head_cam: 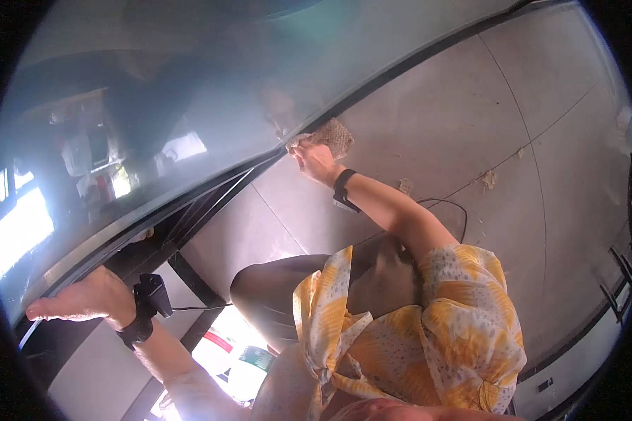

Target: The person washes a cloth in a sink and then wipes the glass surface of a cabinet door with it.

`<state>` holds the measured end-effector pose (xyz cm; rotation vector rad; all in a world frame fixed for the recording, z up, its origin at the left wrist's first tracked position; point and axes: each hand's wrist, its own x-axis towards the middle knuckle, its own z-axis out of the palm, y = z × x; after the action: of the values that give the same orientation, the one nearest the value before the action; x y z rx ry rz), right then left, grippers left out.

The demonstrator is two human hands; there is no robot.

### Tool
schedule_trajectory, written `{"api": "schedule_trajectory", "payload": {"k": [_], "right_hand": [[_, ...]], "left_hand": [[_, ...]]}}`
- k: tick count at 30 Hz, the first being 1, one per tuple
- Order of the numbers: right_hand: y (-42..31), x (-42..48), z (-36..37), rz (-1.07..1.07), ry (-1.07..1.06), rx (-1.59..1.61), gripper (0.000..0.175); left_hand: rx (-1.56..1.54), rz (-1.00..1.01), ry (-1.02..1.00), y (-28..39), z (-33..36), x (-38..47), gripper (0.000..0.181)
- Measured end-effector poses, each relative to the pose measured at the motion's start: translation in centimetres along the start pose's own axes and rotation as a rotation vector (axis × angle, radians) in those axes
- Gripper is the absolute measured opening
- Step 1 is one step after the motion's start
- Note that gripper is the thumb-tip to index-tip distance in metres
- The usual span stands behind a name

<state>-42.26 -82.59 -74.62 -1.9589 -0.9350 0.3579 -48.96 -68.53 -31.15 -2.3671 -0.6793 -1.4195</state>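
Observation:
A large glossy panel [226, 89] with a dark edge strip [400, 63] slants across the upper left and mirrors bright windows. My right hand [314, 160] pinches a beige, coarse-woven cloth [337, 138] against that edge, near the middle of the view. Part of the cloth hangs loose beyond my fingers. At the lower left, my left hand [84, 296] lies against the same panel's edge with its thumb pointing left. Its other fingers are hidden, so how firmly it holds cannot be seen. Both wrists wear black bands.
Grey tiled floor [442, 126] extends to the right, with scraps of debris [488, 180] and a thin dark cable [464, 216]. Dark frame bars [195, 279] run below the panel. White containers with labels [247, 366] stand in glare near my left forearm. My bent knee [263, 279] is close by.

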Motion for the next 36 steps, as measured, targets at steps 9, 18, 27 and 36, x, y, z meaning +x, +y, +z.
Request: {"api": "schedule_trajectory", "payload": {"k": [9, 18, 27, 36], "right_hand": [[-0.7, 1.3, 1.6, -0.028, -0.120, 0.087, 0.007], [0.7, 2.3, -4.7, 0.183, -0.359, 0.249, 0.028], [-1.8, 0.8, -0.4, -0.019, 0.061, 0.298, 0.015], [-1.0, 1.6, -1.5, -0.212, -0.334, -0.167, 0.028]], "left_hand": [[-0.477, -0.261, 0.154, 0.7, 0.6, 0.3, 0.044], [0.014, -0.108, 0.022, 0.3, 0.4, 0.1, 0.063], [-0.154, -0.311, 0.064, 1.7, 0.9, 0.2, 0.077], [-0.294, -0.346, 0.075, 3.5, 1.4, 0.1, 0.079]]}}
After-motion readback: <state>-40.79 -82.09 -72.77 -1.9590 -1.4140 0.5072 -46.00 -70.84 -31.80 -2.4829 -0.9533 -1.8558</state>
